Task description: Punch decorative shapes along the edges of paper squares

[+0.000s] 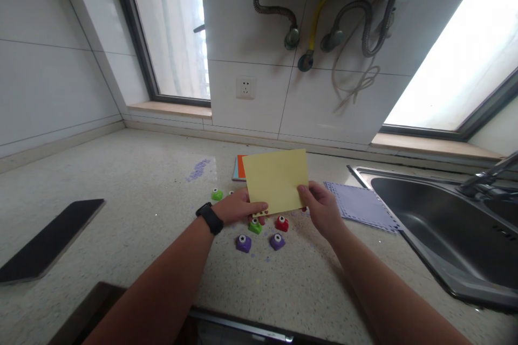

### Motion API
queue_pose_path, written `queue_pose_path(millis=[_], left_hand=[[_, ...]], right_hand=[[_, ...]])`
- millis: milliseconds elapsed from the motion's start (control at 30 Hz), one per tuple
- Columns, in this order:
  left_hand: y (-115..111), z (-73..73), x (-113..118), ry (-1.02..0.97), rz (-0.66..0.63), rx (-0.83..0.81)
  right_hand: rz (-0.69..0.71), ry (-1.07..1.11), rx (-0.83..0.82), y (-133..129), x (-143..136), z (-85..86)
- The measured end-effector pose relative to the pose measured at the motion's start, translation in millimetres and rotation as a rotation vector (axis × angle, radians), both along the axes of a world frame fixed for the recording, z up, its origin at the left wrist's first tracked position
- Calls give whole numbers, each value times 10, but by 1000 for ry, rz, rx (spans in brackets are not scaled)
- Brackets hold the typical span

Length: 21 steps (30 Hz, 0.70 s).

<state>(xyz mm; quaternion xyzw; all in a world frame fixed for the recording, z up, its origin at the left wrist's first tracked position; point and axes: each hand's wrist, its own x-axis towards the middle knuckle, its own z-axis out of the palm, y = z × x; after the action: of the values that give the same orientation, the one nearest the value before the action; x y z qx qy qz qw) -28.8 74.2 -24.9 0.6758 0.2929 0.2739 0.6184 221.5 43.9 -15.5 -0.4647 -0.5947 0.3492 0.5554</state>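
Observation:
Both of my hands hold up a sheet of yellow paper [277,180] above the counter. My left hand [238,207], with a dark watch on its wrist, pinches the lower left corner, where a few small punched holes show. At the lower right edge, my right hand [319,206] grips the sheet between thumb and fingers. Just below the paper sit small craft punches: a green punch [255,226], a red punch [282,223], a purple punch [243,243] and another purple punch [277,241]. Another green punch [217,194] lies left of the sheet, beside one mostly hidden by my left hand.
Purple sheets [364,206] with punched edges lie right, beside the steel sink [424,237]. Orange and blue paper [239,168] is partly behind the yellow sheet. Purple paper bits [198,170] lie at the back left. A dark flat slab [50,240] rests at far left.

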Motion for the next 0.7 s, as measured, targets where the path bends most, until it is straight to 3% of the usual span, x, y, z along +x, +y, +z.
queue_pose_path(millis=[433,700], left_hand=[[-8,-9,0,-39,58,-4],[67,-21,-5,-86,260,50]], right_hand=[[21,-60,5,42,4,-45],[10,-325,-3,131,65,-64]])
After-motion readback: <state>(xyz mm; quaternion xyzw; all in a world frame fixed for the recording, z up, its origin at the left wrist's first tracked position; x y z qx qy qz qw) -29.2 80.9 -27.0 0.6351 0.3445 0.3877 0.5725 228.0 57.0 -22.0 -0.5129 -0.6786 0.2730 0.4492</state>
